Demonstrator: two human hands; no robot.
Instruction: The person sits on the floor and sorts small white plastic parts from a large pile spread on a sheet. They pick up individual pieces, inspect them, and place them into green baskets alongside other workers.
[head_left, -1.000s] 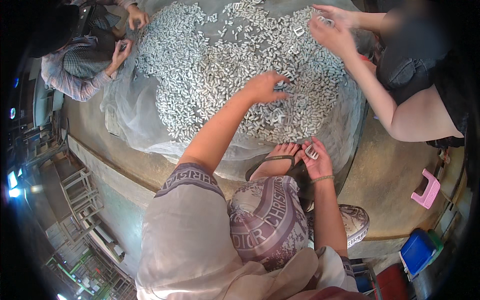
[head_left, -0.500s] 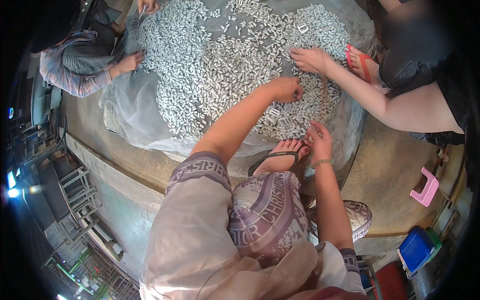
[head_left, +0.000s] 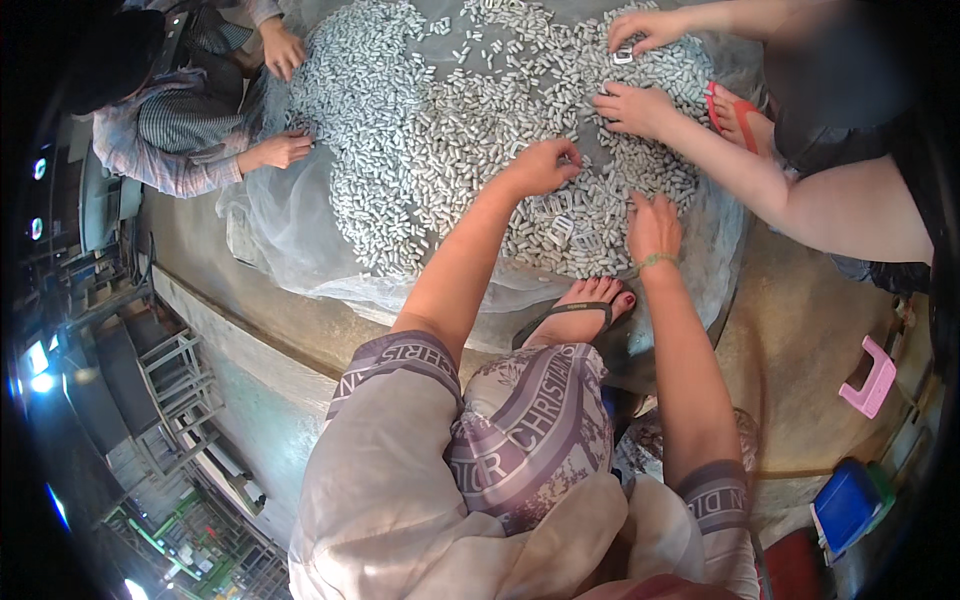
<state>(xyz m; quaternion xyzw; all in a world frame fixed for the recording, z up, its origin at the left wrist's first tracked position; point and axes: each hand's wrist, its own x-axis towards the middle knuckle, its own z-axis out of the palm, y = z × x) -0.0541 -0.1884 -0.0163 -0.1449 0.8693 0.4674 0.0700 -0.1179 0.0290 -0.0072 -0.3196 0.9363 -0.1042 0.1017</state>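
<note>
A wide heap of small silvery-grey, capsule-shaped pieces lies spread on a sheer white mesh sheet. Over its middle my left hand is curled, thumb and forefinger drawn together; whatever they may hold is too small to make out. At the heap's near right, my right hand has its fingers stretched down onto the pieces, slightly apart. Between my hands lie several rectangular, buckle-like frames of the same grey. Another such frame is at a co-worker's fingers on the far right.
Two co-workers' hands work the heap: one person's hand at the left edge, another's hand at the right. My sandalled foot rests by the near edge. A pink stool and a blue container stand to the right.
My left hand has shifted slightly left and farther away. My right hand has reached forward from beside my foot onto the heap. The right co-worker's second hand has come to the far frame.
</note>
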